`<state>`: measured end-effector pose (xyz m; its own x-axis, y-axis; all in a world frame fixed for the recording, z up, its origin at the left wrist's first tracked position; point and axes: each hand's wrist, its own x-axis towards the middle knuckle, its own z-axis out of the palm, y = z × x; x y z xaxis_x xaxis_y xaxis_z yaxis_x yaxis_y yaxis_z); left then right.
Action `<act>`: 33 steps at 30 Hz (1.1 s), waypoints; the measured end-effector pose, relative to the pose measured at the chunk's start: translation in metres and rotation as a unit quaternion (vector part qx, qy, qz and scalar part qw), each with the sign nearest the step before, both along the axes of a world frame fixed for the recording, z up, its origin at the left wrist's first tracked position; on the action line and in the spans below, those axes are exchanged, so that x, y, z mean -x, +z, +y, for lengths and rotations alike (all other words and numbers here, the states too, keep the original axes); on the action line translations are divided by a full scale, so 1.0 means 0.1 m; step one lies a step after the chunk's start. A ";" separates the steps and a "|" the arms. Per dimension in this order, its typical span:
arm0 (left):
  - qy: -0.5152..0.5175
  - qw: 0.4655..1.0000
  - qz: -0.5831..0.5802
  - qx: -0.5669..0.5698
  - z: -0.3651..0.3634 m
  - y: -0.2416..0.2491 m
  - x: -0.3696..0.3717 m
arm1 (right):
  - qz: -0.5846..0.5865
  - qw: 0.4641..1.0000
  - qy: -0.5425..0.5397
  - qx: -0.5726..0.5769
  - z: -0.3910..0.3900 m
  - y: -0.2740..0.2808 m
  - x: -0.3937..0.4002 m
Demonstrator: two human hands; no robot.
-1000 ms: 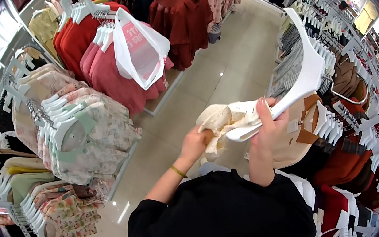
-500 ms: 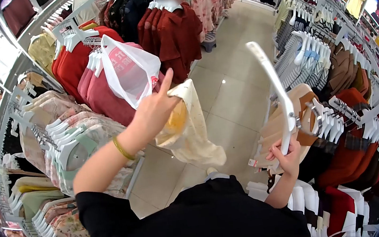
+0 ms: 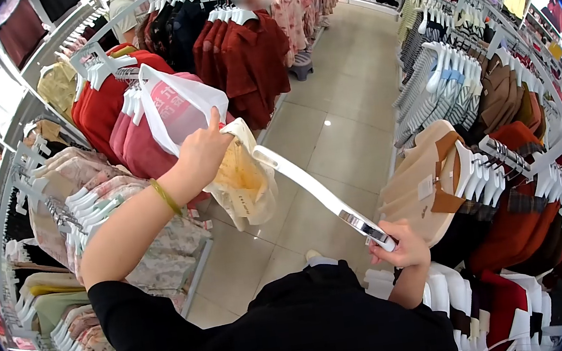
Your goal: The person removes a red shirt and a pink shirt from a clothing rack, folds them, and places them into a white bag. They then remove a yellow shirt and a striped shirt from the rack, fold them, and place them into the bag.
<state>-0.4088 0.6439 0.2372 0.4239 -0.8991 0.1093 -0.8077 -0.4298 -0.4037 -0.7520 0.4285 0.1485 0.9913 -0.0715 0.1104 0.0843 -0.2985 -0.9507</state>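
Note:
My left hand (image 3: 204,151), with a yellow-green bangle at its wrist, pinches the top edge of a cream garment (image 3: 248,190) while its index finger points up. The garment hangs down over the aisle, its inner side and some small print facing me. On the right, my right hand (image 3: 403,248) is closed around the metal-coloured middle of a white clothes hanger (image 3: 318,192). The hanger slants up to the left, and its far tip overlaps the garment's right edge in this view.
Behind my left hand, a white plastic bag (image 3: 178,107) hangs among pink clothes on a rack. Racks of printed tops (image 3: 164,253) line the left side. A beige top with a brown collar (image 3: 423,186) faces out on the right. A tiled aisle (image 3: 347,83) runs between them.
The hanger has swung from nearly upright down to the left, its tip now at the garment. My left hand and the garment have shifted left, and the garment has turned.

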 end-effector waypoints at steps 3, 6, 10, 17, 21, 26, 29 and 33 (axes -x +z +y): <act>0.019 1.000 0.005 -0.006 0.05 0.03 -0.02 | -0.014 0.999 0.002 -0.046 -0.05 -0.11 0.08; 0.031 0.999 0.014 -0.006 0.11 0.04 -0.11 | -0.005 0.994 -0.006 -0.108 -0.03 0.03 0.10; 0.019 0.999 0.034 0.026 0.05 0.12 0.11 | 0.013 0.998 0.047 -0.040 0.01 0.04 -0.12; -0.103 0.977 0.184 0.029 -0.04 0.24 0.86 | 0.017 0.994 0.092 -0.062 0.42 -0.08 -0.66; -0.185 0.922 0.329 0.090 0.00 0.30 1.04 | 0.054 0.980 0.098 -0.166 0.42 -0.18 -0.72; -0.339 0.853 0.325 0.230 0.05 0.53 0.96 | 0.014 0.947 0.164 -0.275 0.20 -0.33 -0.58; -0.316 0.924 0.107 0.187 0.08 0.41 0.82 | 0.037 0.932 0.185 -0.309 0.20 -0.25 -0.57; -0.259 0.943 0.113 0.174 0.24 0.20 0.78 | -0.164 0.846 0.224 -0.455 0.29 -0.24 -0.74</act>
